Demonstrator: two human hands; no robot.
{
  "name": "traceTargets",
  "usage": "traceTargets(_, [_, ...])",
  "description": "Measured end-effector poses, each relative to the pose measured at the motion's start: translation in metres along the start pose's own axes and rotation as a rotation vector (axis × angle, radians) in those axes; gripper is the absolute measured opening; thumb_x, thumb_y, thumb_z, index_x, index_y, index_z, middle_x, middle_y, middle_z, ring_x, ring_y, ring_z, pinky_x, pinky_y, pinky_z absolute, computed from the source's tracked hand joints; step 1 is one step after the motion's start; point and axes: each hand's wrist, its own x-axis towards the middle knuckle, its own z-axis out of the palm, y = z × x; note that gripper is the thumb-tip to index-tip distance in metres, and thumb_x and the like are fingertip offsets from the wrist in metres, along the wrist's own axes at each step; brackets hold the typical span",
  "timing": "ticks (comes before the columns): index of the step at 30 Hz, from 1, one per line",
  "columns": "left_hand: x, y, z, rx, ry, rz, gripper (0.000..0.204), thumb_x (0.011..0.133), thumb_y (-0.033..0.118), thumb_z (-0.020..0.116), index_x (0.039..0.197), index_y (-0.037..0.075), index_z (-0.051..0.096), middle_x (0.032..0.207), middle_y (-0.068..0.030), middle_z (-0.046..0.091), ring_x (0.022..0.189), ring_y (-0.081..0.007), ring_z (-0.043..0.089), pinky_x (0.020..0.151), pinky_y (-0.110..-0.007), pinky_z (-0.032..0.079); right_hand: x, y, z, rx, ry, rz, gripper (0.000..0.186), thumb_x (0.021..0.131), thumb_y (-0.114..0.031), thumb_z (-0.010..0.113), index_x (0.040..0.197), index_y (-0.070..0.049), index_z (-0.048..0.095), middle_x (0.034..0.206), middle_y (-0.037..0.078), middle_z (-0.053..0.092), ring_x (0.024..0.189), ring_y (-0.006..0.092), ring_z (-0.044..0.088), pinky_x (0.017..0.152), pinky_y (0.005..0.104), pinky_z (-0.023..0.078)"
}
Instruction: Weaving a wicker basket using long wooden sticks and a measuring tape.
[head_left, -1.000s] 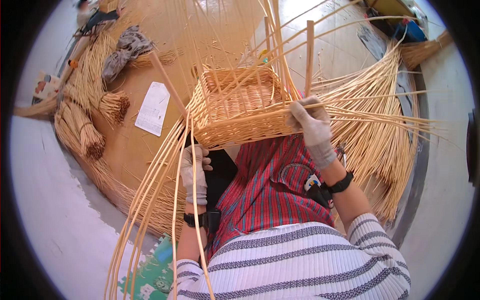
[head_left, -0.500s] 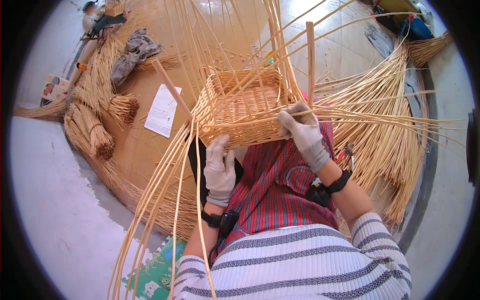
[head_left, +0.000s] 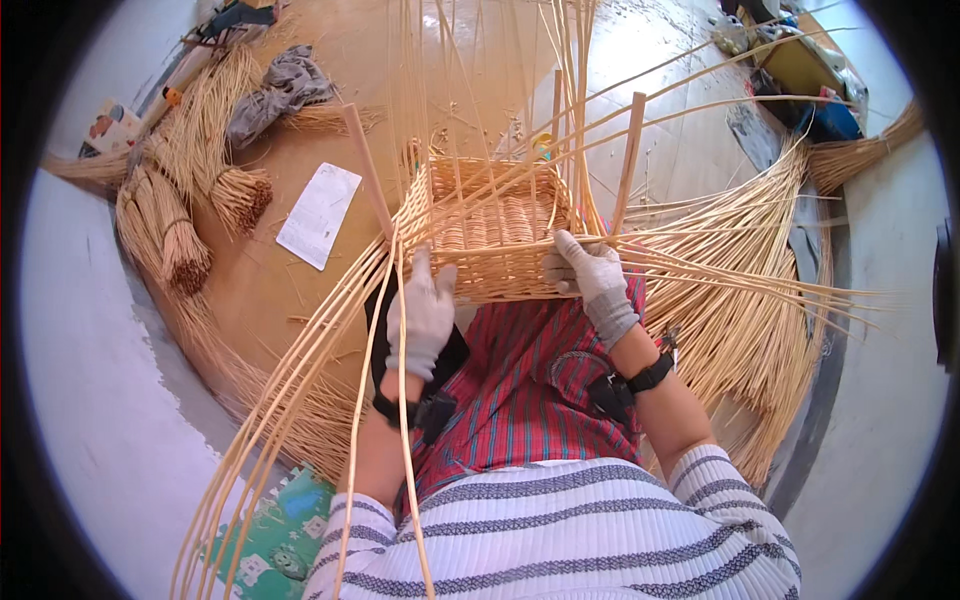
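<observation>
Above my lap is a partly woven wicker basket (head_left: 490,276), tilted toward me, with long loose strands fanning from its rim. My left hand (head_left: 427,312), in a pale glove, lies against the near left corner, its fingers stretched up and its thumb apart. At the near right corner my gloved right hand (head_left: 592,276) grips the front wall, thumb up by the rim and fingers curled against the weave. Wooden stakes stand at the corners, a left stake (head_left: 368,170) and a right stake (head_left: 629,160) nearest me. Loose strands (head_left: 290,340) trail down past my left forearm.
A wide heap of loose wicker rods (head_left: 740,310) spreads at the right. Tied rod bundles (head_left: 165,235) lie at the left, beside a grey cloth (head_left: 285,95). A white paper sheet (head_left: 320,215) rests on the brown floor. Green foam matting (head_left: 275,540) shows at lower left.
The basket has tipped and lowered slightly, its far edge shifting toward me. My left hand has moved from its lower edge up onto the corner wall. My right hand has moved slightly lower.
</observation>
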Motion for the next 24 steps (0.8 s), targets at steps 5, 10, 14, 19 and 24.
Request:
traceTargets(5, [0.038, -0.024, 0.005, -0.615, -0.326, -0.202, 0.046, 0.109, 0.031, 0.058, 0.147, 0.010, 0.044, 0.085, -0.0123, 0.076, 0.057, -0.0183, 0.069, 0.043, -0.031, 0.053, -0.010, -0.007, 0.010, -0.083, -0.137, 0.169, 0.046, 0.103, -0.047, 0.067, 0.106, -0.001, 0.073, 0.082, 0.010, 0.074, 0.065, 0.0178, 0.071, 0.055, 0.0299, 0.058])
traceTargets(10, [0.040, -0.046, 0.035, -1.037, -0.240, -0.117, 0.031, 0.107, 0.022, 0.063, 0.134, 0.012, 0.052, 0.094, -0.0136, 0.078, 0.079, -0.0200, 0.077, 0.061, -0.032, 0.061, -0.015, -0.045, 0.076, -0.463, -0.230, -0.367, 0.037, 0.107, -0.035, 0.061, 0.120, -0.002, 0.069, 0.117, 0.011, 0.074, 0.102, 0.0150, 0.070, 0.089, 0.0306, 0.057])
traceTargets(14, [0.039, -0.049, 0.045, -1.044, -0.200, -0.118, 0.016, 0.106, 0.013, 0.063, 0.119, 0.012, 0.056, 0.096, -0.0130, 0.079, 0.081, -0.0220, 0.078, 0.063, -0.035, 0.064, 0.050, -0.113, 0.132, 0.106, -0.299, -0.839, 0.036, 0.105, -0.026, 0.060, 0.132, -0.003, 0.054, 0.117, 0.010, 0.074, 0.106, 0.0263, 0.070, 0.097, 0.0389, 0.053])
traceTargets(19, [0.037, -0.045, 0.044, -1.113, -0.180, -0.143, 0.011, 0.106, 0.013, 0.064, 0.116, 0.012, 0.058, 0.095, -0.0123, 0.079, 0.078, -0.0212, 0.078, 0.061, -0.034, 0.064, 0.093, -0.178, 0.186, -1.413, -0.254, -1.298, 0.023, 0.100, -0.025, 0.063, 0.119, -0.012, 0.066, 0.105, 0.010, 0.078, 0.097, 0.0299, 0.074, 0.088, 0.0450, 0.053])
traceTargets(24, [0.032, -0.053, 0.043, -1.195, -0.168, -0.090, 0.013, 0.102, 0.009, 0.069, 0.114, 0.009, 0.062, 0.098, -0.0130, 0.077, 0.085, -0.0221, 0.077, 0.075, -0.035, 0.065, 0.045, -0.204, 0.240, -1.983, -0.028, -1.329, 0.008, 0.092, -0.020, 0.067, 0.087, -0.017, 0.072, 0.085, 0.012, 0.077, 0.081, 0.0271, 0.075, 0.076, 0.0437, 0.050])
